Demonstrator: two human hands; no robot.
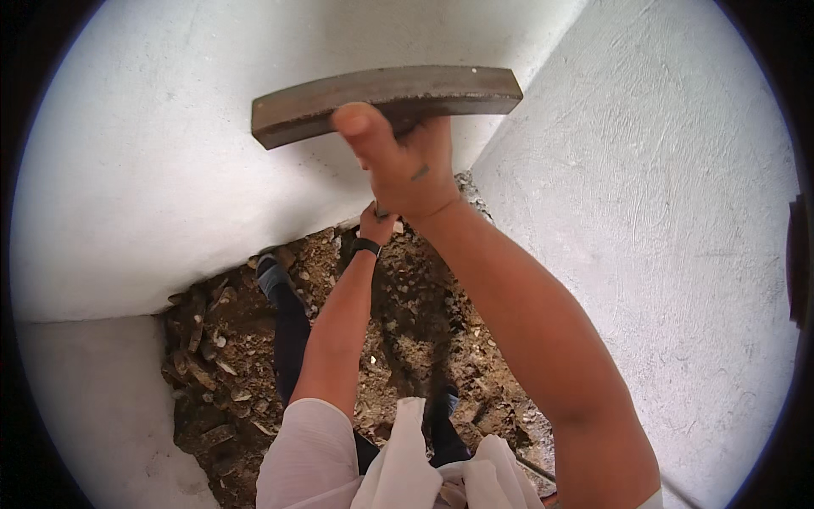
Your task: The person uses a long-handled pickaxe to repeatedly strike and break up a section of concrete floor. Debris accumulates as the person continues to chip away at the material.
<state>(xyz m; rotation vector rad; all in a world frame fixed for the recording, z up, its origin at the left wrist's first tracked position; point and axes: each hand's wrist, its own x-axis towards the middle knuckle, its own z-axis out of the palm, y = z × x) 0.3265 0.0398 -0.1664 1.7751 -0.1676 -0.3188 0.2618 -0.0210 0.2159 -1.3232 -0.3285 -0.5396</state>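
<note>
Where two big white walls meet, a corner is made; one wall (153,170) is seen ahead, and a rough one (678,195) is seen to the right; below them, brown ground (229,327) is covered with stones and broken bits; at the bottom, part of a white shirt (305,450) is seen. A long grey-brown bar (462,83) is held up in front of the wall ahead; it is clamped in the right hand (411,174) near its middle, with the thumb on the near side and the other fingers mostly hidden, perhaps so that neither end will dip; whether the wall is touched by the bar cannot be told. The left hand (376,226) is held lower, near the bottom of that wall; whether its fingers are shut on anything cannot be told; one foot (270,273) is set to the left, perhaps for balance; a black band (366,247) is worn on the left wrist; no brand, label or writing can be read anywhere.
</note>
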